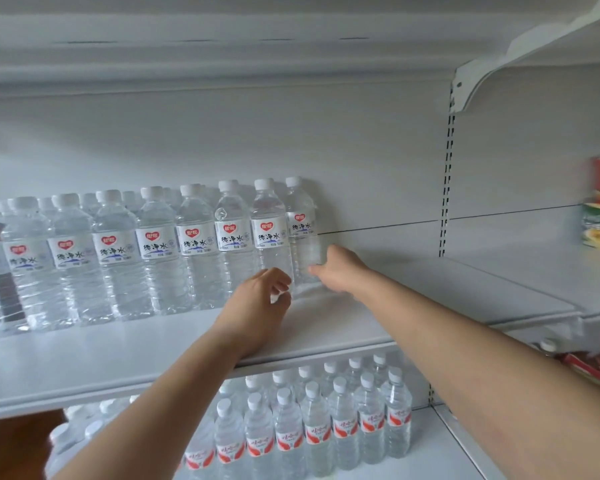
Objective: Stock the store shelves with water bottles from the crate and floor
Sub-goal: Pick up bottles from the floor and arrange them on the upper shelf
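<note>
Our right hand (340, 268) is wrapped round the low body of the clear, white-capped plastic water bottle (302, 233), which stands upright at the row's right end on the white metal shelf (153, 348). Our left hand (257, 303) curls at the base of the neighbouring bottle (270, 233). Gripping or just touching, we can't tell.

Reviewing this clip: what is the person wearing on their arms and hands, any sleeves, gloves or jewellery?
Nothing visible. Both forearms are bare to the frame edge, no sleeves. The left hand and right hand show no gloves, watch, bracelet or rings.
</note>
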Demonstrator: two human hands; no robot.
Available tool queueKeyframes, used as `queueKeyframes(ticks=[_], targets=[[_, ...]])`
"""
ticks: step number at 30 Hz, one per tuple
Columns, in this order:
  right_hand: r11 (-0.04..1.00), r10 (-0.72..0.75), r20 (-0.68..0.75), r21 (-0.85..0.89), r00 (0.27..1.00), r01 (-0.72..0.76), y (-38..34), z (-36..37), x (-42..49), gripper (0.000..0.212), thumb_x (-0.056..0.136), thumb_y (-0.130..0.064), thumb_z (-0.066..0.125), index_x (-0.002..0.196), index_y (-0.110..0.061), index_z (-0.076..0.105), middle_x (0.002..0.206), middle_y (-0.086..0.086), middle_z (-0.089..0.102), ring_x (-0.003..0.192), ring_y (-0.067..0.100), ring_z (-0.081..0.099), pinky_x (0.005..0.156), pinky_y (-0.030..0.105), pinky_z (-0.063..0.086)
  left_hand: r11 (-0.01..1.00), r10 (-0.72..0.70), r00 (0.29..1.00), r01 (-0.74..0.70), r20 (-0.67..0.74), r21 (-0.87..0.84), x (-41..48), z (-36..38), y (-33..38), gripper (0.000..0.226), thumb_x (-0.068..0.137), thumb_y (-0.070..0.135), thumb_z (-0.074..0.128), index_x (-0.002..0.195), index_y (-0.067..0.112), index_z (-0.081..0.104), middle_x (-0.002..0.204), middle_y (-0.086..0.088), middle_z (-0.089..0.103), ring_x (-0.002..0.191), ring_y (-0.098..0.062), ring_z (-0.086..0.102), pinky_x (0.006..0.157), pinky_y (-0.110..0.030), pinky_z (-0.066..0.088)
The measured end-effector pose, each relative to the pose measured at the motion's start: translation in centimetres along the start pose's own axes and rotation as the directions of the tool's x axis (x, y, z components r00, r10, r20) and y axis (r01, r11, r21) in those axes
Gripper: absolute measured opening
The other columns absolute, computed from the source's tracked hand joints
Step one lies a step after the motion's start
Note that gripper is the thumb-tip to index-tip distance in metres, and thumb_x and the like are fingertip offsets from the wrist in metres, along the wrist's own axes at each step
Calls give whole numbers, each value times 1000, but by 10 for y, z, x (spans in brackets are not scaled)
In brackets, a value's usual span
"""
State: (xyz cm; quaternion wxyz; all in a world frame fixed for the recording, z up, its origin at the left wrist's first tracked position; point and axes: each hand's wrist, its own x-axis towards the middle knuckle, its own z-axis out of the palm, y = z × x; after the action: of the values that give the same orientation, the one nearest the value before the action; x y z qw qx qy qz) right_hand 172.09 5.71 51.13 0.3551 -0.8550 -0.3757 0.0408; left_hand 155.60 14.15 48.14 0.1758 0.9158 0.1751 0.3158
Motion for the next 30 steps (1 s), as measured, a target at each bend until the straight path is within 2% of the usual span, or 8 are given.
queueKeyframes(ticks=[3, 6, 9, 13, 18, 21, 27, 30], targets=[[952, -87, -29, 290, 996, 92, 10, -4, -48, 16, 93, -33, 64, 96, -19, 59, 94, 3, 62, 89, 25, 60, 77, 32, 48, 992, 73, 987, -86, -147, -89, -14, -10, 15, 19, 94, 9, 59, 103, 22, 68, 100, 11, 69, 91, -7, 64, 85, -33, 53], [730, -173, -109, 654, 979, 201, 19, -16, -127, 19, 101, -11, 58, 117, -5, 64, 113, 16, 70, 103, 26, 72, 96, 40, 58, 923, 4, 988, -62, -152, -380, -48, -19, 45, 17, 96, 9, 61, 98, 23, 70, 96, 11, 73, 88, -4, 66, 82, -21, 51], [596, -172, -182, 763, 968, 250, 38, -16, -213, 19, 103, 0, 47, 111, 2, 65, 100, 20, 73, 90, 29, 74, 86, 38, 61, 770, -25, 995, -40, -92, -637, -101, -14, 67, 14, 98, 5, 61, 98, 15, 70, 96, 1, 75, 89, -12, 70, 81, -19, 52], [599, 17, -110, 797, 994, 78, 98, 29, -294, 20, 103, 2, 46, 104, 1, 66, 82, 16, 71, 72, 28, 70, 72, 36, 60, 596, -105, 991, 131, 84, -792, -185, 31, 67, 10, 96, -1, 60, 97, 4, 69, 93, -12, 74, 82, -21, 69, 76, -24, 53], [599, 317, 51, 764, 947, -241, 173, 99, -395, 22, 103, 1, 47, 100, -4, 68, 77, 17, 70, 62, 21, 67, 56, 26, 55, 493, -173, 905, 421, 389, -762, -293, 104, 55, 10, 96, -3, 58, 95, -1, 68, 91, -15, 72, 79, -25, 66, 76, -33, 51], [559, 430, 118, 743, 895, -367, 202, 126, -438, 21, 103, 0, 48, 101, -3, 69, 74, 13, 70, 63, 20, 66, 58, 30, 56, 456, -198, 825, 556, 530, -695, -341, 147, 44, 12, 96, -4, 58, 93, 1, 69, 81, -6, 71, 76, -20, 66, 77, -34, 50], [453, 633, 213, 677, 744, -580, 265, 160, -509, 18, 104, -7, 51, 105, -5, 68, 84, 18, 72, 68, 23, 69, 65, 34, 59, 356, -283, 561, 815, 778, -458, -420, 199, 22, 16, 84, 12, 70, 97, 4, 71, 86, -18, 69, 77, -26, 61, 69, -37, 47], [411, 698, 195, 679, 690, -608, 291, 160, -541, 16, 103, -7, 52, 106, -4, 68, 80, 14, 72, 66, 24, 69, 61, 31, 58, 394, -290, 554, 812, 781, -430, -429, 213, 29, 12, 95, -3, 58, 102, -6, 68, 84, -19, 67, 76, -24, 59, 64, -30, 48]])
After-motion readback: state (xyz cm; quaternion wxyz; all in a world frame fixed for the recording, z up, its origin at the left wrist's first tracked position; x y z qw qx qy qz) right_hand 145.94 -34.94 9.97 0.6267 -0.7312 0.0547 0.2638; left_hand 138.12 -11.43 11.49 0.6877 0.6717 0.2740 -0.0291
